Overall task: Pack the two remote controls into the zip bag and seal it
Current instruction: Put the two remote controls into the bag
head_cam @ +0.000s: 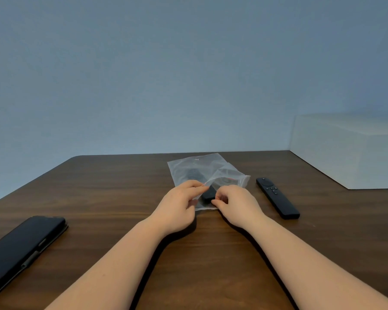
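Clear plastic zip bag with red seal line [202, 171], mouth pinched apart by left hand [179, 206] and right hand [235, 204], one black slim remote [207, 194] half-entered between them, second black remote [277, 198] on brown wooden table [121, 186] right of right hand: best held wide until fully seated.

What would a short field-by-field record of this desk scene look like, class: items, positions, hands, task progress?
bag: clear plastic zip bag lying on the brown wooden table
remote 1: black remote control partly in the bag's mouth
remote 2: slim black remote control with buttons right of the bag, outside it
left hand: pinching the bag opening
right hand: pinching the bag opening
other: black phone case near left; white box far right
seal: not closed
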